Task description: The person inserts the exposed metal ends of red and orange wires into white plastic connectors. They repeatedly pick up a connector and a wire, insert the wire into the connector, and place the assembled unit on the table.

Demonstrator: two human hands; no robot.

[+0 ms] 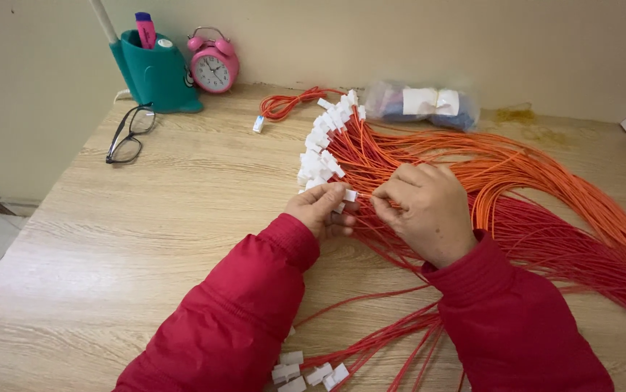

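Black spectacles, pink alarm clock, teal pen holder, clear plastic bag on wooden table

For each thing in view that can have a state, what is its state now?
Left hand: pinching a white connector.
Right hand: pinching an orange wire at that connector.
Wire bundle: fanned out flat on the wooden table.
Eyeglasses: unfolded, lying flat.
Alarm clock: upright.
Plastic bag: lying flat.

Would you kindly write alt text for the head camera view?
Two red-sleeved hands, left hand and right hand, pinch a white connector on a fanned bundle of orange-red wires across a wooden desk. Behind lie eyeglasses, a teal pen holder and a pink alarm clock.
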